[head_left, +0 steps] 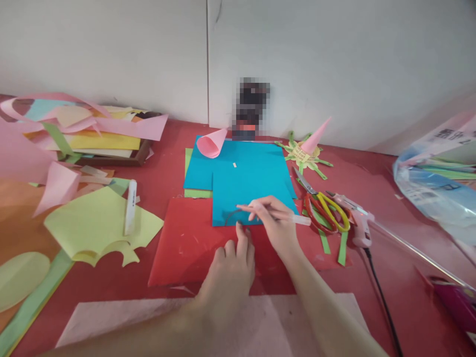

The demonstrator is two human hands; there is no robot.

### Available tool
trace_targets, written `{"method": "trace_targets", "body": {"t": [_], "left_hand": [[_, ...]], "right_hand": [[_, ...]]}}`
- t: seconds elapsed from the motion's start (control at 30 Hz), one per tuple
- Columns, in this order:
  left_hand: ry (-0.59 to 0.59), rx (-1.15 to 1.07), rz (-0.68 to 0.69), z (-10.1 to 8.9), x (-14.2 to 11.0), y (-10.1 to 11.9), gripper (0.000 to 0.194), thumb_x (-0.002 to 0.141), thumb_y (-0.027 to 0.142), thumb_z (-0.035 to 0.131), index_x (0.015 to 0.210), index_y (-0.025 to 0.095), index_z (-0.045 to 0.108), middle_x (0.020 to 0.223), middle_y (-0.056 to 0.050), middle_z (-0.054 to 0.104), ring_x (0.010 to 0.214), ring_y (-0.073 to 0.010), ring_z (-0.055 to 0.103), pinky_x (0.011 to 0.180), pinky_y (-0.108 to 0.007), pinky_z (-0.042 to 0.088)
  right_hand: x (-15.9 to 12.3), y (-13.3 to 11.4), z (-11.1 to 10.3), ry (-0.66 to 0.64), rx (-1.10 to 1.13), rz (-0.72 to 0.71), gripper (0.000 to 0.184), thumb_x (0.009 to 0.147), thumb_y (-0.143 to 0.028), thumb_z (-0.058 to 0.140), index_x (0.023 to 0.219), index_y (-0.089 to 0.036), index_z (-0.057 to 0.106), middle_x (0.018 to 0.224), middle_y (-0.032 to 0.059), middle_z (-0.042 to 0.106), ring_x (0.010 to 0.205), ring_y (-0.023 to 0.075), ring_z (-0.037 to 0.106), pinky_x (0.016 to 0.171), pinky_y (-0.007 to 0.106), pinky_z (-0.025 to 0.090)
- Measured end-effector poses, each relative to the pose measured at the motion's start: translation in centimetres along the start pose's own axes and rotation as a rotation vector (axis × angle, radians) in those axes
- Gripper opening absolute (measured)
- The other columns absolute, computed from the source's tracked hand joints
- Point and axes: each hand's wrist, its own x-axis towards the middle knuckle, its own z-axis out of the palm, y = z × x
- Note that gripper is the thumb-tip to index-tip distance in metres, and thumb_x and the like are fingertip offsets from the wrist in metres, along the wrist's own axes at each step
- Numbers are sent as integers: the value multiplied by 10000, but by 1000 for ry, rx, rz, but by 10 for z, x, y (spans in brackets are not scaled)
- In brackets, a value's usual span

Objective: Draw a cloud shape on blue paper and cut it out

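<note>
My right hand (274, 219) is closed round a white pen (299, 219), its tip on the near edge of a blue paper sheet (248, 182), where a dark curved line is drawn. My left hand (229, 270) lies flat on the red paper sheet (186, 243) just below, its fingertips touching the blue sheet's near edge. The blue sheet lies partly on the red one and partly on a green sheet (188, 163).
A pink paper cone (211, 143) lies at the blue sheet's far edge. Scissors (323, 203) and a pink glue gun (357, 223) with its cord are to the right. A second cone on a green paper flower (308, 148), a plastic bag (439, 183), a white marker (130, 207) on yellow-green paper and paper scraps (74, 129) lie around.
</note>
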Motion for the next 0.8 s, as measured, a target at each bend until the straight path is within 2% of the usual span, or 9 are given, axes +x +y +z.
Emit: {"method": "trace_targets", "body": {"t": [0.1,0.23,0.33,0.5,0.57,0.67,0.8], "left_hand": [[10,6,-10,2,0,1,473,805,130,431,1269,44,474,1282,-235,494,639,-164,571,503,-271,477],[0,6,-3,3,-1,3,486,808,144,449,1285,48,460,1302,-242,472,654,-173,577,514,-285,486],[-28,7,15,3,-2,2,487,808,130,443,1289,62,457,1317,-238,457,670,-176,583,524,-287,488],[-33,-8,23,1,1,-1,462,821,123,426,1278,76,474,1312,-230,466,685,-171,588,544,-277,490],[-16,-9,13,1,2,-1,465,821,128,438,1281,64,470,1297,-229,482,709,-178,587,559,-276,491],[12,-2,-23,0,1,0,462,831,158,454,1284,65,468,1291,-215,494,745,-194,579,579,-287,490],[19,-17,-73,-1,-2,2,377,873,201,424,1220,123,549,1276,-190,516,729,-192,576,562,-294,477]], "right_hand": [[1,1,-2,264,-20,-49,227,858,-365,510,719,-196,571,643,-5,591,636,135,586,626,260,460],[2,5,-3,403,-81,-55,193,889,-350,452,904,-192,563,792,27,606,662,130,563,642,267,472],[3,8,-1,406,-45,-55,215,910,-339,406,1016,-198,529,877,41,612,689,127,568,661,264,483],[2,4,-2,383,-36,-28,269,905,-354,400,1053,-197,560,890,44,611,730,138,566,674,264,479],[0,-1,-2,375,-52,-5,303,900,-376,399,1037,-194,599,828,36,609,699,140,549,654,265,466],[-5,-6,0,356,-30,39,307,883,-397,424,900,-184,645,691,15,589,645,141,542,629,268,464],[-10,-7,10,264,150,62,138,850,-351,513,836,-215,528,550,-45,531,656,151,616,687,289,504]]}}
